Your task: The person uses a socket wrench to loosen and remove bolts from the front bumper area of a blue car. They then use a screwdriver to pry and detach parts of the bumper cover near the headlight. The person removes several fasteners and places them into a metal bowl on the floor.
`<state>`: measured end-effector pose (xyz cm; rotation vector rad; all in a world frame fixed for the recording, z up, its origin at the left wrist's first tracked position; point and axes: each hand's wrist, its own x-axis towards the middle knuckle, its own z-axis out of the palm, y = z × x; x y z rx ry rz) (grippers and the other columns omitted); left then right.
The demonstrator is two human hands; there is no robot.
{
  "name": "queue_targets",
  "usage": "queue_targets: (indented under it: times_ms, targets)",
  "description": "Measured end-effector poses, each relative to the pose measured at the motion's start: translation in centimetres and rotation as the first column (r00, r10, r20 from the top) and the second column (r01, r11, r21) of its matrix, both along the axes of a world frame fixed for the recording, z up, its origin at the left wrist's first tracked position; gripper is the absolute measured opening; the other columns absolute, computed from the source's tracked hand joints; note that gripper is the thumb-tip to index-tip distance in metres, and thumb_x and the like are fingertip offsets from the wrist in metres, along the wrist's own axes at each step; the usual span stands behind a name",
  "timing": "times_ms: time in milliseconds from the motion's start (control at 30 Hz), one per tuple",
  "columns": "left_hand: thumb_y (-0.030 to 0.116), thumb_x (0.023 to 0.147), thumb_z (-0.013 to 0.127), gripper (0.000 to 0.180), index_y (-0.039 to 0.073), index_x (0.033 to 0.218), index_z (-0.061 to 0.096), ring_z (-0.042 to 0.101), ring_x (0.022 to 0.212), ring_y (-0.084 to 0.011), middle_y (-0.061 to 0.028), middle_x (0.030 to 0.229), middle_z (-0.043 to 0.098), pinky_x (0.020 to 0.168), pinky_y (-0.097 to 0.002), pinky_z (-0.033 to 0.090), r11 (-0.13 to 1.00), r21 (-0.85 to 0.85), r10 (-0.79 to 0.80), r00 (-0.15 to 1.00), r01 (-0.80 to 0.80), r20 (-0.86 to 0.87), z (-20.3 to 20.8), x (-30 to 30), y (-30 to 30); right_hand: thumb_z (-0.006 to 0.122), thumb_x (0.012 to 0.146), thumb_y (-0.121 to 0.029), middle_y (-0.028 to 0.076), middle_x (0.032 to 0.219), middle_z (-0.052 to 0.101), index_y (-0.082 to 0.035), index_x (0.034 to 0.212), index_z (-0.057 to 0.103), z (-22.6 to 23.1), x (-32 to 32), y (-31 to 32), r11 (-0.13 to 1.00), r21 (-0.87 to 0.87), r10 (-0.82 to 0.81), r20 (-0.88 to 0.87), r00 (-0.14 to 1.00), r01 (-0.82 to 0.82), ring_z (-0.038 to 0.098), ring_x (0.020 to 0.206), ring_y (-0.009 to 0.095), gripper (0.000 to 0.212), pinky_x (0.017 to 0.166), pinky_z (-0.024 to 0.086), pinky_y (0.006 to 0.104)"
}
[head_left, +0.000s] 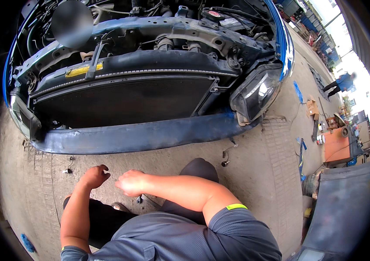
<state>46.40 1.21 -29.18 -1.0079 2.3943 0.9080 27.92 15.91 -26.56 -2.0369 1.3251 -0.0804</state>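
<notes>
Both my hands are in front of my body, above the concrete floor [180, 169] and short of the car's bumper beam [150, 138]. My left hand [94, 176] has its thumb and forefinger apart, with nothing visible between them. Close to its right, my right hand [132, 182] points leftward with its back up. Its fingers curl under, so whatever they may hold is hidden. The hands do not touch each other. Ahead of them is the open front of a blue car, with its radiator [124, 102] exposed behind the dark beam.
Headlights flank the radiator, the right headlight [256, 93] showing fully. Loose wired connectors [225, 163] hang near the floor below the beam. A dark grey panel [346, 209] stands at the right, beyond it an orange cabinet [336, 145]. A person [343, 82] stands far right.
</notes>
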Motion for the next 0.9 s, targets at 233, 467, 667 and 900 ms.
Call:
queue_targets:
  times_ms: [233, 467, 667, 900]
  targets:
    - [0.030, 0.090, 0.071, 0.040, 0.005, 0.121, 0.067, 0.070, 0.094, -0.0373, -0.0193, 0.099, 0.074, 0.083, -0.0451, 0.055, 0.999, 0.015, 0.042, 0.999, -0.043, 0.026, -1.1, 0.7, -0.5, 0.068, 0.084, -0.021, 0.017, 0.098, 0.070, -0.003, 0.101, 0.067, 0.4, -0.2, -1.0, 0.998, -0.062, -0.002, 0.078, 0.997, 0.006, 0.069, 0.097, 0.037, 0.025, 0.084, 0.056, 0.0485]
    - [0.032, 0.091, 0.070, 0.043, 0.004, 0.123, 0.066, 0.070, 0.094, -0.0378, -0.0204, 0.097, 0.074, 0.083, -0.0454, 0.055, 0.998, 0.055, 0.036, 0.999, -0.038, 0.032, -1.4, 0.3, -0.8, 0.068, 0.085, -0.022, 0.017, 0.101, 0.069, -0.004, 0.104, 0.065, 1.0, -0.9, -1.1, 0.998, -0.063, -0.008, 0.115, 0.993, 0.015, 0.068, 0.099, 0.036, 0.026, 0.086, 0.056, 0.0478]
    - [0.030, 0.090, 0.070, 0.043, 0.002, 0.123, 0.065, 0.071, 0.093, -0.0376, -0.0213, 0.096, 0.074, 0.083, -0.0449, 0.055, 0.997, 0.067, 0.046, 0.999, -0.046, 0.000, -2.1, 0.4, -1.1, 0.069, 0.087, -0.024, 0.017, 0.102, 0.069, -0.004, 0.106, 0.063, 2.0, -1.4, -1.1, 0.997, -0.078, 0.023, 0.134, 0.991, -0.013, 0.068, 0.101, 0.036, 0.028, 0.087, 0.055, 0.0478]
    - [0.031, 0.090, 0.070, 0.045, 0.001, 0.123, 0.065, 0.071, 0.093, -0.0374, -0.0222, 0.096, 0.073, 0.083, -0.0448, 0.055, 0.993, 0.094, 0.072, 0.997, -0.072, 0.001, -1.5, -0.1, -1.0, 0.067, 0.084, -0.019, 0.018, 0.100, 0.072, -0.002, 0.101, 0.068, 3.3, -2.3, -0.4, 0.989, -0.144, -0.005, 0.215, 0.977, 0.037, 0.069, 0.099, 0.036, 0.024, 0.086, 0.056, 0.0473]
